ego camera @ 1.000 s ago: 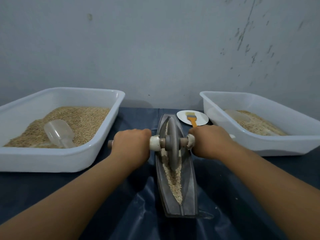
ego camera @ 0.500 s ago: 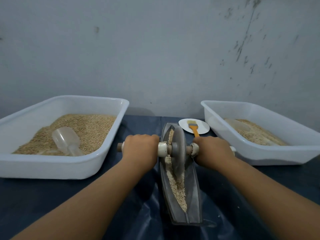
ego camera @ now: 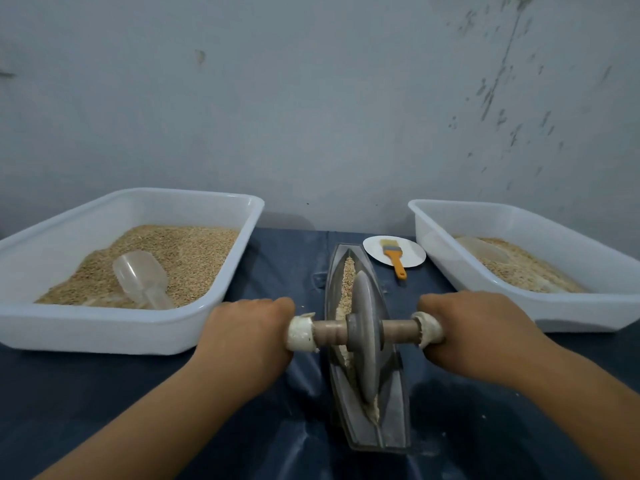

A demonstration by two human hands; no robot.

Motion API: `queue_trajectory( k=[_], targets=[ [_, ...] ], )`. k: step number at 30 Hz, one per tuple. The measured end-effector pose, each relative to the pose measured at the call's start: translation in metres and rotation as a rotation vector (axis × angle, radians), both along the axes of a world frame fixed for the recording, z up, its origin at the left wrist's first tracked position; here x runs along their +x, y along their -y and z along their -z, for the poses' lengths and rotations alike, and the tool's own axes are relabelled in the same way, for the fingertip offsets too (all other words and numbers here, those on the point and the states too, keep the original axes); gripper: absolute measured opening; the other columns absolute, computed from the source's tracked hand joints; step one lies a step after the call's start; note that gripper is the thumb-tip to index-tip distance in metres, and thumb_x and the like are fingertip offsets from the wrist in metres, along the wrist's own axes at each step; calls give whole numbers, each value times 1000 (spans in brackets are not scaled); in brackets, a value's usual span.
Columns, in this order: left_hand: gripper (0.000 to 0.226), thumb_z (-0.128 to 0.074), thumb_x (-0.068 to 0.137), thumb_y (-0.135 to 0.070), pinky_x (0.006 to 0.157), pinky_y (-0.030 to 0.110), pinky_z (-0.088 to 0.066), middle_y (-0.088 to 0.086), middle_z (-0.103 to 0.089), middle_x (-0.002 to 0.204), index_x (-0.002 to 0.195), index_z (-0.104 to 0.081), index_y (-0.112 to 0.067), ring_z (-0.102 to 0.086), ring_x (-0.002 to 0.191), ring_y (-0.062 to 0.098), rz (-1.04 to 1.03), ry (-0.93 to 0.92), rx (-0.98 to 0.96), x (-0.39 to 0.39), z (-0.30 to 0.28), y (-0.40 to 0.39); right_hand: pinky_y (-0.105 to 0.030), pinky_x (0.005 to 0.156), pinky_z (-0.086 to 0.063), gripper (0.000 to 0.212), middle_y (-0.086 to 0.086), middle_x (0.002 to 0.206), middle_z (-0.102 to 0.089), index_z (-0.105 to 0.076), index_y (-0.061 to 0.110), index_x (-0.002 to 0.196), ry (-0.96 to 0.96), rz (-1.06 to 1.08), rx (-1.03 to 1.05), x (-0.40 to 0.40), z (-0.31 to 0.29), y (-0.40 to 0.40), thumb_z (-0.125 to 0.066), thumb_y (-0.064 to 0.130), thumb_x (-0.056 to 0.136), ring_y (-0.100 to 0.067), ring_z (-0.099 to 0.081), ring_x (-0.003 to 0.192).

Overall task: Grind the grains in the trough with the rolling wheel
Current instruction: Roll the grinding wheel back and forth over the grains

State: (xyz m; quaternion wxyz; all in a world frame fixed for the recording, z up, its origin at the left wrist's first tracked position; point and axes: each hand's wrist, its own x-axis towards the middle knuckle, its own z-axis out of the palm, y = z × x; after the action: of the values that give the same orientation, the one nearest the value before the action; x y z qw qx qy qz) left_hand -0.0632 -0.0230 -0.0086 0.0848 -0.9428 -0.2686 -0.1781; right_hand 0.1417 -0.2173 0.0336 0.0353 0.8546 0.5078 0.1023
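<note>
a: the fingers of the left hand (ego camera: pixel 247 336) are curling round the left end of the axle (ego camera: pixel 330 332), and the right hand (ego camera: pixel 474 332) is gripping the right end.

b: and the rolling wheel (ego camera: pixel 365 344)?

a: it is standing between both fists, in the trough (ego camera: pixel 394 393) on the grains (ego camera: pixel 348 275).

b: containers?

a: the left tub (ego camera: pixel 207 327) is holding grain and a clear scoop (ego camera: pixel 142 277); the right tub (ego camera: pixel 588 313) is holding grain too.
</note>
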Motion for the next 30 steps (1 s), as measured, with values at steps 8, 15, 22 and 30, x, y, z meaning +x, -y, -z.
queue_trajectory(
  k=[8,15,22,30],
  targets=[
    [18,-58,83,-32,62,29,-38,-7,-57,80,84,-40,-30,-58,75,17,-115,3,-16,59,10,-45,-25,48,-28,17,9,70,-55,-42,30,73,50,105,43,54,14,-56,-54,35,84,-6,-49,61],
    [17,-60,81,-31,63,28,-41,-7,-60,81,84,-43,-32,-58,76,15,-152,1,-24,99,1,-77,-28,52,-34,13,9,69,-54,-44,34,83,49,115,157,97,21,-96,-55,30,79,-15,-54,65],
    [24,-61,75,-42,62,28,-47,-8,-56,74,81,-41,-31,-60,72,10,-28,-70,-24,40,4,-37,-22,49,-28,20,10,70,-52,-39,34,74,-2,96,18,44,20,-34,-54,44,81,-1,-46,60],
    [42,-82,49,-34,50,30,-39,-8,-50,59,69,-45,-29,-54,54,15,106,-71,11,27,-7,-19,-17,55,-35,17,13,78,-54,-36,54,87,-79,157,-165,20,9,0,-47,59,76,2,-50,68]
  ],
)
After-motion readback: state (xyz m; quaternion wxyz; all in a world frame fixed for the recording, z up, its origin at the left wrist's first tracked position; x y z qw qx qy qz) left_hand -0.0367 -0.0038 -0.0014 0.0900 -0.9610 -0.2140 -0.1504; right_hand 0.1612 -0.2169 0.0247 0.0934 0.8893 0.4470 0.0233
